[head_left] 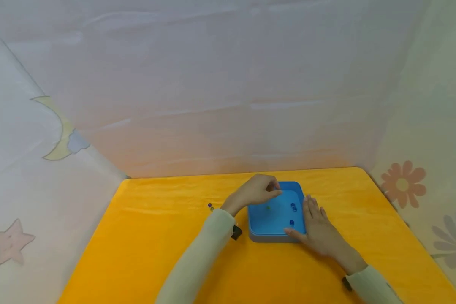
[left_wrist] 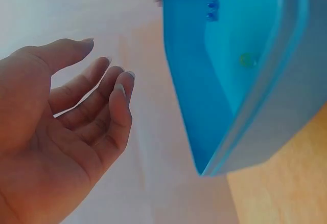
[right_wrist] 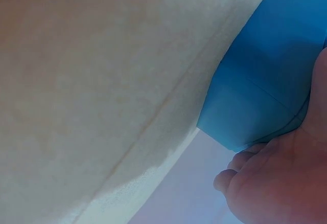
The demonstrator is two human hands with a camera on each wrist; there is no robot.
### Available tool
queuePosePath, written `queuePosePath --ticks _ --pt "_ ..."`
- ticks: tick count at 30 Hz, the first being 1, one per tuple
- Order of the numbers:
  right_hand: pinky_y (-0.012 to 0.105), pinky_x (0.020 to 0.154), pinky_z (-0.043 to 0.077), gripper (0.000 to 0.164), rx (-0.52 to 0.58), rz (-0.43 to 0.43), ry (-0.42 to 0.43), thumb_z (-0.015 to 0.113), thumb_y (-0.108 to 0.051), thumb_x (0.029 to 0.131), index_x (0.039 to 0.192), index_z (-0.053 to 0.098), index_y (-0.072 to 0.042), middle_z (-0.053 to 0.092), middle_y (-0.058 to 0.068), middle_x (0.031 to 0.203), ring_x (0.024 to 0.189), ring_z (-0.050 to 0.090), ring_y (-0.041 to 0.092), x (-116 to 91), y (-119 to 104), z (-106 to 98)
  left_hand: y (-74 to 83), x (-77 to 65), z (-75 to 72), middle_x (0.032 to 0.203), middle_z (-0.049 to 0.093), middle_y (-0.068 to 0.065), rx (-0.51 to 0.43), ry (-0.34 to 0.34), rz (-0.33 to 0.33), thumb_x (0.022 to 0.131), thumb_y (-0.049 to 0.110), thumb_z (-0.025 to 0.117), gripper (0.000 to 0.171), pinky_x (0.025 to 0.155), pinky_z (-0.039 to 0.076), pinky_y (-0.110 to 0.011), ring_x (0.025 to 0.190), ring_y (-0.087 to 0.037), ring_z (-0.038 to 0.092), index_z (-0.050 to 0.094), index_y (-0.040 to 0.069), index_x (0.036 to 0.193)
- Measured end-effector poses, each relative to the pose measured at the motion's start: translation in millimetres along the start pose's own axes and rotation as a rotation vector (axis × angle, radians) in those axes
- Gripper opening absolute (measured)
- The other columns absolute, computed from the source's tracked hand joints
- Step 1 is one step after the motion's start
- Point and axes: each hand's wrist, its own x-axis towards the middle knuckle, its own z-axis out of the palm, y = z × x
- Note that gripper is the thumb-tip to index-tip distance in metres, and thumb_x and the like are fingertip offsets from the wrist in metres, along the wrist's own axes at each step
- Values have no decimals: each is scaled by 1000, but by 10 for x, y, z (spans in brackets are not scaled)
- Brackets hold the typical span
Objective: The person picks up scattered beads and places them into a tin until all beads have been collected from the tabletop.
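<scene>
A blue tray (head_left: 274, 224) of small beads (head_left: 291, 222) is touched by the right hand (head_left: 321, 230), grip spread, while the left hand (head_left: 258, 190), its grip loosely parted, is held nearby.

One left hand (head_left: 255, 191), one right hand (head_left: 321, 231), one blue tray (head_left: 274, 223), one yellow cloth (head_left: 148, 253)! And look: three blue beads (head_left: 291, 222), two yellow-green beads (head_left: 267, 207), one purple bead (head_left: 210, 204)! Two flowers (head_left: 403, 184), one moon (head_left: 66, 130), one star (head_left: 10, 241), one cloud (head_left: 77, 142)!
</scene>
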Motion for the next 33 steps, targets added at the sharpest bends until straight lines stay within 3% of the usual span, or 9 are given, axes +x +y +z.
queuePosePath --ticks 5,13,19,21,24,33 --pt "75 122 18 125 16 11 -15 61 -76 92 164 8 11 7 36 172 158 11 58 -15 -16 51 -55 -302 -97 107 73 1 -1 26 8 108 36 61 30 83 54 -18 90 -7 62 71 13 125" --pt "75 123 16 126 24 2 -19 60 -77 91 164 6 10 5 34 173 159 10 56 20 -13 48 -182 -867 -209 119 71 0 -81 94 -73 107 37 61 32 96 55 -29 105 -12 63 69 14 129" --pt "75 123 12 129 49 33 -68 59 -79 91 164 3 11 1 35 172 160 5 56 14 43 65 -407 -1264 -213 114 70 1 -176 120 -183 107 37 62 31 81 60 -32 91 -12 66 68 15 128" --pt "75 123 11 129 42 32 -65 58 -79 91 164 2 12 1 35 172 160 5 56 19 61 62 -499 -1364 -219 113 71 2 -180 139 -205 107 36 63 30 81 61 -34 90 -12 67 68 15 128" --pt "75 123 10 128 50 23 -49 59 -77 92 163 2 13 1 36 172 160 4 56 20 72 36 -624 -1484 -240 112 72 5 -157 171 -217 107 36 63 28 92 57 -33 99 -9 65 70 16 126" --pt "75 124 12 126 46 24 -48 61 -74 93 163 3 13 2 36 172 160 4 56 3 104 -11 -875 -1825 -155 103 71 5 -216 201 -340 105 30 67 25 83 56 -30 93 -11 65 71 12 122"
